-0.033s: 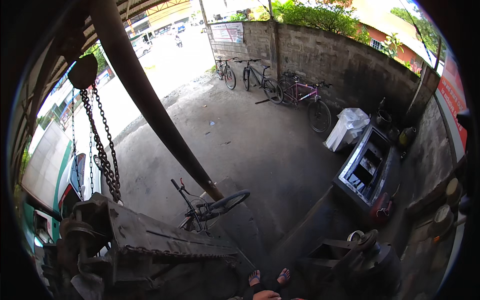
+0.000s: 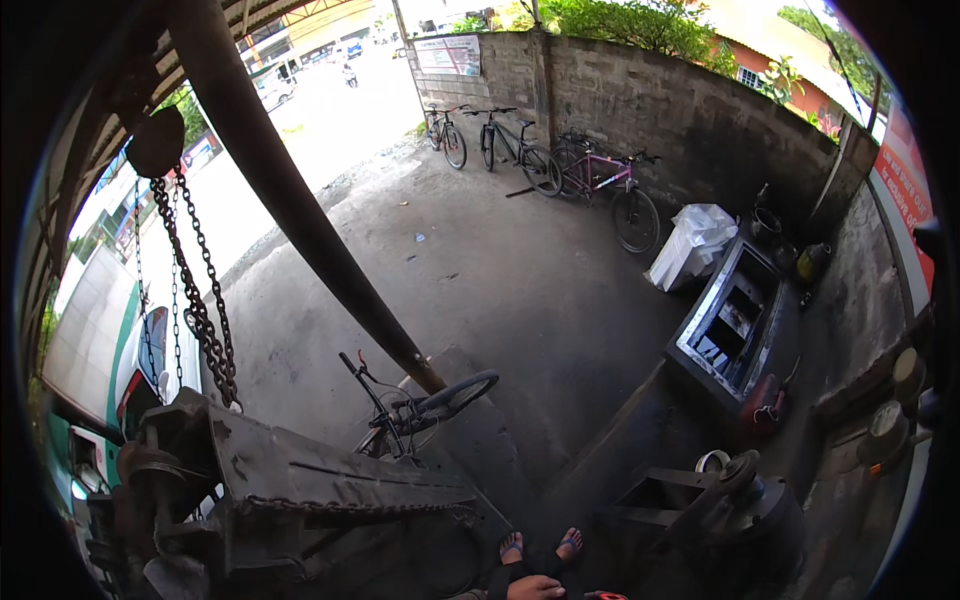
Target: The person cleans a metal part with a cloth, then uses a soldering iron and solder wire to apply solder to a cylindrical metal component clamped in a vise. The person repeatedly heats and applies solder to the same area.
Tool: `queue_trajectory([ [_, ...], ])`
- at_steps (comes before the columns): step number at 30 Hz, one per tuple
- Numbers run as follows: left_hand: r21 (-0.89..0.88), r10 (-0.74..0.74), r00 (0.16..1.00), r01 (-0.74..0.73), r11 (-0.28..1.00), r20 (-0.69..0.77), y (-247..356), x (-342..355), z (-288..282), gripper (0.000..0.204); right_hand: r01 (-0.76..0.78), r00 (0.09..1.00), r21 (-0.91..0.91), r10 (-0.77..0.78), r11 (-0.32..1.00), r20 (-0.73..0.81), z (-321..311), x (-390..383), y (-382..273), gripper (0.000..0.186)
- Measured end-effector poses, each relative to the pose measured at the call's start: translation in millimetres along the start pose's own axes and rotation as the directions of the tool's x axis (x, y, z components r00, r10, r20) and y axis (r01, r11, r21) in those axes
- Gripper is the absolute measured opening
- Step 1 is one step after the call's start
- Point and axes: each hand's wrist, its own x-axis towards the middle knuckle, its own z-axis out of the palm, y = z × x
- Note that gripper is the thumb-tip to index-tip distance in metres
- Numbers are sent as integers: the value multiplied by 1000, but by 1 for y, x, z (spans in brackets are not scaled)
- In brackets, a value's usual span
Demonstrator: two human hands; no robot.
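At the lower edge of the head view, part of my left hand (image 2: pixel 535 588) rests low over my dark-clothed legs. Its fingers are small and partly cut off, so their grip is unclear. Just to its right, a small orange-red patch (image 2: pixel 606 596) shows at the very rim; whether it is something by my right hand is too cropped to tell. Beyond the hand are my two feet in sandals (image 2: pixel 511 547). Nearest on the left stands a heavy steel beam frame (image 2: pixel 330 470) with a chain along it.
Hoist chains (image 2: pixel 205 310) hang at left beside a slanting post (image 2: pixel 300 190). A bicycle (image 2: pixel 395 410) leans at the post's foot. Machinery with a pulley (image 2: pixel 740 490) stands at right, near a metal frame (image 2: pixel 730 320) and white wrapped bundle (image 2: pixel 690 245). Several bikes line the wall (image 2: pixel 650 110).
The view has shifted slightly. My left hand sits a little higher and farther right in the picture, and more of the orange-red patch shows at the lower rim.
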Motion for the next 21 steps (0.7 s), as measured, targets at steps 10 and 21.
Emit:
queue_trajectory([
  [10,304,227,973,-228,925,38,20,-78,-15,37,-55,997,5,55,998,-50,17,8,-15,24],
  [21,158,16,960,30,987,-280,44,-14,-2,26,-232,965,-29,234,972,115,-41,62,-62,31],
])
